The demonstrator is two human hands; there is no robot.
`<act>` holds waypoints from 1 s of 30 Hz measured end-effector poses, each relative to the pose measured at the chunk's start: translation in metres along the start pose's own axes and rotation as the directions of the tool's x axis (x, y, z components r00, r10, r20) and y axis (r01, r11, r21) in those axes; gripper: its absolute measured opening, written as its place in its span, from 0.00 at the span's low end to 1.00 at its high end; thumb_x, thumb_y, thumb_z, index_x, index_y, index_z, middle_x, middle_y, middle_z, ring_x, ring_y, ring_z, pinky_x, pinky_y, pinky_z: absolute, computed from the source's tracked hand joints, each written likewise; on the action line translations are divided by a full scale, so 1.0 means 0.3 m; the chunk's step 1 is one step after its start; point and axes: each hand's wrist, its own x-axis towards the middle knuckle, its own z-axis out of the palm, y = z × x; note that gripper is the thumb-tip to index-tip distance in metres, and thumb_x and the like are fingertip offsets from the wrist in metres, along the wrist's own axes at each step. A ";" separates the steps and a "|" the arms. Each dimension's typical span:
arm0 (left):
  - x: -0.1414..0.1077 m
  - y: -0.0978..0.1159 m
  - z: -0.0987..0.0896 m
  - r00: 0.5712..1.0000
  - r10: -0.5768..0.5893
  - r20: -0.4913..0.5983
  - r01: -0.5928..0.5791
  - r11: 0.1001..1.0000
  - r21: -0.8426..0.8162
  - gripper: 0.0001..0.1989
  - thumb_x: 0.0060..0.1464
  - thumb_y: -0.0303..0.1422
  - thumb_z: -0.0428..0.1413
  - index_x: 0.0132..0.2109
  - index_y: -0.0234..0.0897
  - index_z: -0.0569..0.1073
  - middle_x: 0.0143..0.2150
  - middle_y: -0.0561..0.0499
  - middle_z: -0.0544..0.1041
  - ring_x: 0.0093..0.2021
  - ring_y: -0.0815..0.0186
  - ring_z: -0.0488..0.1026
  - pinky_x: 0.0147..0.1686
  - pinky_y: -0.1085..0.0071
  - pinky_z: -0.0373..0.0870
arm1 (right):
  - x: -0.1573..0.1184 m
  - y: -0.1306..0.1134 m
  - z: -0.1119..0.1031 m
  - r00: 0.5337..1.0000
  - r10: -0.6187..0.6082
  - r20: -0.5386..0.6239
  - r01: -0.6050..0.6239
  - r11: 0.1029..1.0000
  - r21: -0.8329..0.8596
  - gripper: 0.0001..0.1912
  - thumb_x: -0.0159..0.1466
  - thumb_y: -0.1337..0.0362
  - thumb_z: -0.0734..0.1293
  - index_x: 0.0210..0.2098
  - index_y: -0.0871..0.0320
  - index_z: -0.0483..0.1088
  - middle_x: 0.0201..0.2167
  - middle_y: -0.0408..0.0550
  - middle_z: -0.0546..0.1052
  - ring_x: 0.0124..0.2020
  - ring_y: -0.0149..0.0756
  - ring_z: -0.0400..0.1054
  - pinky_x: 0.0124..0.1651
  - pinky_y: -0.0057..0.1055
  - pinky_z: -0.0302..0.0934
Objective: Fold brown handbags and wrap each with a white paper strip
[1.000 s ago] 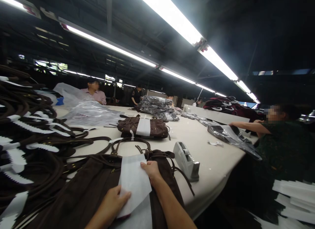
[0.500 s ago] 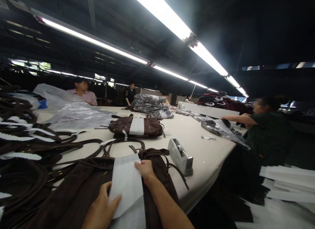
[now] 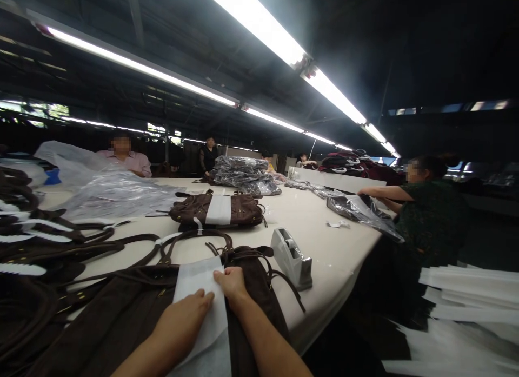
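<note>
A dark brown handbag (image 3: 133,306) lies on the table in front of me, with a white paper strip (image 3: 197,277) running across its right part. My left hand (image 3: 182,320) rests on the strip, fingers stretched over its surface and partly hidden by the back of the hand. At the strip's right edge, near its far end, my right hand (image 3: 231,285) pinches the paper between thumb and fingers. Just right of the bag stands a grey tape dispenser (image 3: 291,258). Beyond it, another brown handbag (image 3: 243,210) lies folded with a white band (image 3: 219,209) around it.
Brown bags with white-wrapped handles (image 3: 28,236) pile up at left. Clear plastic sheets (image 3: 117,190) and a stack of plastic-wrapped bags (image 3: 243,174) lie farther back. A co-worker (image 3: 430,215) handles a wrapped bag (image 3: 360,212) at right. White sheets (image 3: 466,312) are stacked lower right.
My left hand has moved from the strip's left edge onto its top, toward my right hand. My right hand still holds the right edge. The view has shifted slightly.
</note>
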 end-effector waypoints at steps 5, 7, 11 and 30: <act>0.053 -0.031 0.021 0.984 -0.045 -0.172 0.038 0.998 -0.045 0.18 0.58 0.25 0.40 0.42 0.38 0.74 0.42 0.45 0.76 0.43 0.59 0.75 0.40 0.64 0.72 | 0.006 0.010 0.005 1.000 -0.015 -0.018 0.015 1.000 -0.006 0.17 0.51 0.66 0.70 0.14 0.57 0.59 0.09 0.33 0.56 0.14 0.22 0.46 0.19 0.25 0.40; 0.061 -0.065 0.105 0.936 -0.033 -0.352 -0.002 0.995 -0.097 0.16 0.61 0.32 0.42 0.46 0.38 0.74 0.47 0.44 0.75 0.49 0.59 0.73 0.49 0.62 0.71 | 0.010 0.018 0.004 1.000 -0.015 -0.006 0.015 1.000 -0.007 0.16 0.51 0.65 0.71 0.14 0.58 0.60 0.10 0.33 0.56 0.14 0.22 0.46 0.19 0.25 0.41; 0.063 -0.107 0.252 0.872 0.052 -0.487 -0.096 0.993 -0.067 0.21 0.62 0.40 0.45 0.57 0.38 0.71 0.59 0.44 0.71 0.60 0.57 0.66 0.61 0.58 0.63 | 0.014 0.026 -0.001 1.000 -0.010 0.022 0.010 1.000 -0.001 0.16 0.50 0.62 0.71 0.14 0.58 0.61 0.10 0.34 0.58 0.15 0.23 0.47 0.19 0.25 0.42; 0.063 -0.117 0.287 0.880 0.198 -0.432 -0.165 0.980 0.114 0.25 0.64 0.38 0.42 0.64 0.34 0.63 0.65 0.43 0.63 0.64 0.57 0.62 0.63 0.56 0.60 | 0.018 0.036 0.003 0.998 -0.069 0.000 0.069 0.998 -0.003 0.18 0.48 0.63 0.71 0.13 0.57 0.58 0.09 0.33 0.56 0.14 0.21 0.46 0.19 0.25 0.40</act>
